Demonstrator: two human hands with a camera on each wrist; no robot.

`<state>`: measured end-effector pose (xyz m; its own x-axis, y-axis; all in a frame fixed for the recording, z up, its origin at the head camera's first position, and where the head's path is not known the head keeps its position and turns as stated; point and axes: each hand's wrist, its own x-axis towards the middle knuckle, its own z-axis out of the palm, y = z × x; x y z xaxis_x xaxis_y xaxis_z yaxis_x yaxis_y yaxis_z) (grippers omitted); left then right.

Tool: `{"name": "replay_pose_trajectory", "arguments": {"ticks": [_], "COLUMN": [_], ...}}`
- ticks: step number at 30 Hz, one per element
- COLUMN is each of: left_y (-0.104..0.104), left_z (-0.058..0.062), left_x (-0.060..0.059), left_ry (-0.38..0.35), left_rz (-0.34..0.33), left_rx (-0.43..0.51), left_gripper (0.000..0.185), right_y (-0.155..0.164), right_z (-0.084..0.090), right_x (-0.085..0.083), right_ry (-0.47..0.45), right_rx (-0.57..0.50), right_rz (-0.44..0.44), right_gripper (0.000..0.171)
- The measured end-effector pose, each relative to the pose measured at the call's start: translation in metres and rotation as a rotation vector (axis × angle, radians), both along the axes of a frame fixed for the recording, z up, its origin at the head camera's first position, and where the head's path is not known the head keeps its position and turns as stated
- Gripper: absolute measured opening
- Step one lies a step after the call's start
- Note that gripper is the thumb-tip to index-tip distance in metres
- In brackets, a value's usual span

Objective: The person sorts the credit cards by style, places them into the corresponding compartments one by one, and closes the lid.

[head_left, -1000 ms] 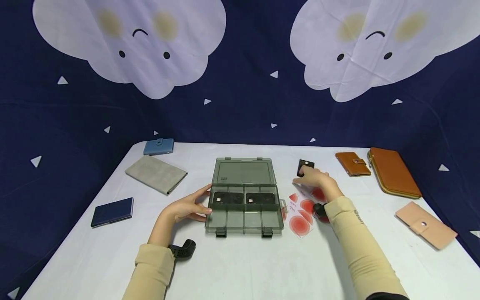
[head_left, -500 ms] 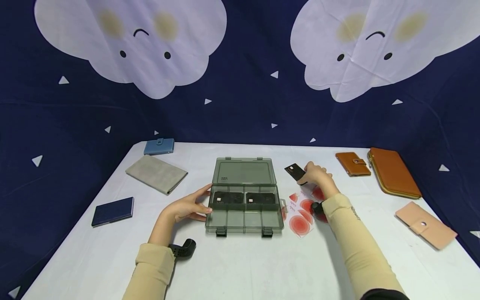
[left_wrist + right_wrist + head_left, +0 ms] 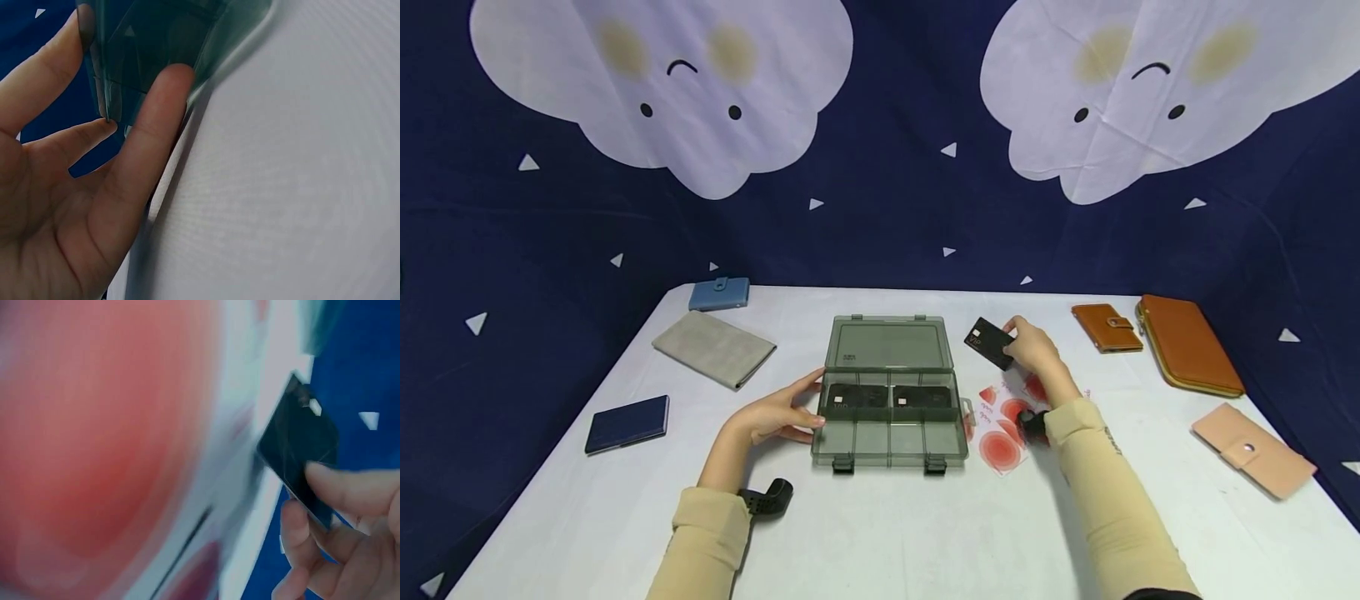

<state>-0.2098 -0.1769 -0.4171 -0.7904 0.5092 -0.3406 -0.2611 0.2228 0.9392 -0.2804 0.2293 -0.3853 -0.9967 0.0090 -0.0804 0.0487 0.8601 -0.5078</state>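
Observation:
In the head view, a smoky green plastic box (image 3: 889, 345) lies with its lid folded back in the middle of the table. Two black cards rest in its back compartments: a left card (image 3: 859, 397) and a right card (image 3: 922, 397). My left hand (image 3: 778, 414) touches the box's left side with spread, mostly straight fingers (image 3: 134, 162). To the box's right, my right hand (image 3: 1036, 346) pinches a black VIP card (image 3: 988, 343) between thumb and fingers. In the right wrist view the card (image 3: 299, 440) tilts up in the pinch.
Red-patterned printed sheets (image 3: 1000, 450) lie right of the box, under the right wrist. On the left are a blue wallet (image 3: 719, 293), a grey wallet (image 3: 713, 348) and a navy case (image 3: 627, 424). Brown wallets (image 3: 1187, 346) and a pink wallet (image 3: 1253, 450) lie right.
My right hand has picked up the black VIP card and turned it, its printed face now showing further left. My left hand and the box have stayed put.

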Motion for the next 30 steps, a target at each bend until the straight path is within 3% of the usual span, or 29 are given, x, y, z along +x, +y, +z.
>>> {"name": "replay_pose_trajectory", "arguments": {"ticks": [3, 6, 9, 12, 16, 26, 30], "left_y": [0.000, 0.001, 0.001, 0.001, 0.000, -0.001, 0.000], "left_z": [0.001, 0.002, 0.002, 0.001, 0.000, -0.001, -0.001], "left_x": [0.001, 0.001, 0.001, 0.000, 0.000, 0.001, 0.001], "left_ry": [0.000, 0.000, 0.001, 0.006, 0.010, 0.007, 0.003], "left_rz": [-0.001, -0.001, -0.003, -0.008, -0.010, -0.011, -0.006], "left_rx": [-0.004, -0.006, -0.009, -0.014, -0.015, -0.004, -0.003], "left_gripper": [0.092, 0.092, 0.092, 0.093, 0.093, 0.093, 0.093], "right_y": [-0.009, -0.023, -0.037, -0.047, -0.058, -0.078, -0.084], "right_z": [0.006, 0.013, 0.017, 0.019, 0.021, 0.012, 0.011], "right_x": [0.010, 0.022, 0.032, 0.040, 0.046, 0.054, 0.055], "right_ry": [0.107, 0.180, 0.178, 0.146, 0.125, 0.093, 0.107], "right_rx": [-0.086, -0.236, -0.414, -0.497, -0.450, -0.101, -0.005], "right_rz": [0.002, 0.022, 0.092, 0.177, 0.239, 0.421, 0.432], "right_gripper": [0.026, 0.024, 0.022, 0.021, 0.018, 0.013, 0.011]}}
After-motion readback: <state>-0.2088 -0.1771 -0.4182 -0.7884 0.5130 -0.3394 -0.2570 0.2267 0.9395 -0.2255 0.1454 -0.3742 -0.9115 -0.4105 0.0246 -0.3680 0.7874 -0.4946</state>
